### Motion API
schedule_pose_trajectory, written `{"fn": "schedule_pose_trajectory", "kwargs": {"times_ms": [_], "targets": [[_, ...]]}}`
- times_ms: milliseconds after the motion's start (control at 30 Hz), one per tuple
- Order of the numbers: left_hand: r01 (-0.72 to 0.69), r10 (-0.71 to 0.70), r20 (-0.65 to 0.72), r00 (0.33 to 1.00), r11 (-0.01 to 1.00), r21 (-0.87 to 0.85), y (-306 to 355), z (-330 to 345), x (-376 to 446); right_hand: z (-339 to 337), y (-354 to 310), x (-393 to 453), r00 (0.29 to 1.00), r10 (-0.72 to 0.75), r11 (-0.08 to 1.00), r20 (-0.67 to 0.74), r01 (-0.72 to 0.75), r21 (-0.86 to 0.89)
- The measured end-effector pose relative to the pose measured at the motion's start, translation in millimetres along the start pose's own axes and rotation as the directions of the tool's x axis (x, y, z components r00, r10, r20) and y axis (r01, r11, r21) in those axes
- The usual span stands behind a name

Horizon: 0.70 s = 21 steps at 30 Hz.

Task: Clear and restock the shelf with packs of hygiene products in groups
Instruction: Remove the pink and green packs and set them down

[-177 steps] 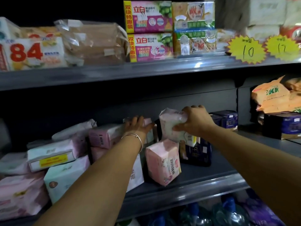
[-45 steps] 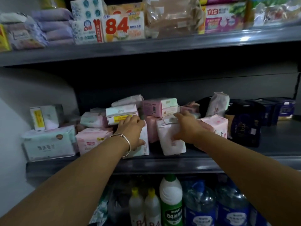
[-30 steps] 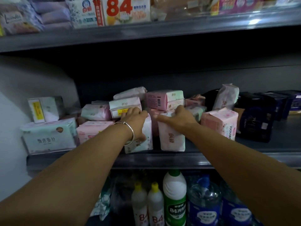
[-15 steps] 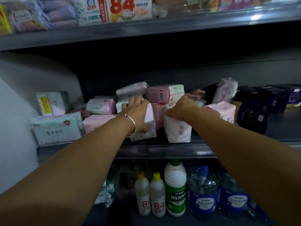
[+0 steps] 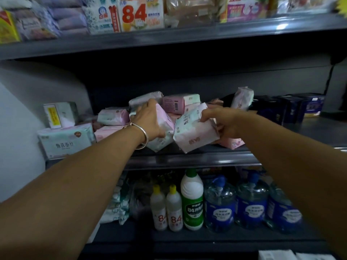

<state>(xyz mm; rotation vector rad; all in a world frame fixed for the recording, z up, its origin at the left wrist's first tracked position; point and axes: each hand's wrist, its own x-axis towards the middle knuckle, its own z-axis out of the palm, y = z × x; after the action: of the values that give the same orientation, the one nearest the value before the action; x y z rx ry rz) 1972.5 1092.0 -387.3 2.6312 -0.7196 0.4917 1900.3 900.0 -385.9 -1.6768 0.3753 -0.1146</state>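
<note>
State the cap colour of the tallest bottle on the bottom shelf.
Green, on the tallest bottle; head view.

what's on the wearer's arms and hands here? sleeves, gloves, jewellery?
Both forearms are bare: no sleeves in view, no gloves. The left hand has a thin silver bangle at the wrist. The right hand shows no jewellery or watch.
</note>
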Motion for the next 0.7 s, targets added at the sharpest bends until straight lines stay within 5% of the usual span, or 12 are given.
{"fn": "schedule_pose_trajectory", "kwargs": {"times_ms": [200, 400, 700], "targets": [[0.005, -0.004, 0.007, 1.0, 1.0, -0.025, 15, 4, -24, -5, 16, -24, 0.995, 0.046, 0.998, -0.091, -0.049, -0.028], [0.037, -0.026, 0.059, 0.998, 0.979, -0.2, 26, 1, -64, -26, 45, -67, 1.0, 0.017, 0.999, 0.008, -0.017, -0.039], [0.202, -0.183, 0.233, 0.955, 0.978, -0.06, 4, 57, -173, -27, 158, -124, 0.994, 0.109, 0.974, -0.008, -0.108, -0.198]]}}
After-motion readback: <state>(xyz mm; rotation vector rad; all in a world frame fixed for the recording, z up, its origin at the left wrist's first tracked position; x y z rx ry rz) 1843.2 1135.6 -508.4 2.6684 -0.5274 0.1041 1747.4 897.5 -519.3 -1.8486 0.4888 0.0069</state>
